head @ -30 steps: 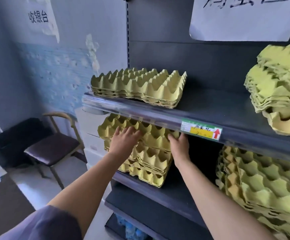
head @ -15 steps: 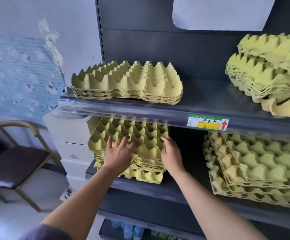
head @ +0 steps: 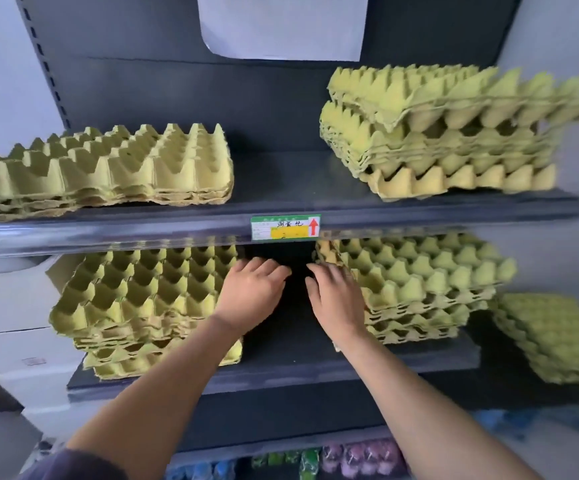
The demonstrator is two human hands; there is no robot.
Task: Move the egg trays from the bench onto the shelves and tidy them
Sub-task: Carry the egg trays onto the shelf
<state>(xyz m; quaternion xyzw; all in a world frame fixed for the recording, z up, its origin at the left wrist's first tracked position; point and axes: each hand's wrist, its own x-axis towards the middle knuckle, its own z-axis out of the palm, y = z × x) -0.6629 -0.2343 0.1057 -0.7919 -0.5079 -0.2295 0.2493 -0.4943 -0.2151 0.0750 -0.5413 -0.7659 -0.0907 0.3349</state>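
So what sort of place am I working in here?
Probably a small shop, or a mock-up of one: dark metal retail shelving, a green-and-yellow price label with a red arrow on the shelf edge, and a white paper sign on the back panel.

Just under the price label, left hand sits right beside the lower-left tray stack, right hand touches the lower-right tray stack, fingers loose.

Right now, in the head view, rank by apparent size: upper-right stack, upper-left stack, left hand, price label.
1. upper-right stack, tallest
2. upper-left stack, similar width, lower
3. left hand, though nearer the camera
4. price label
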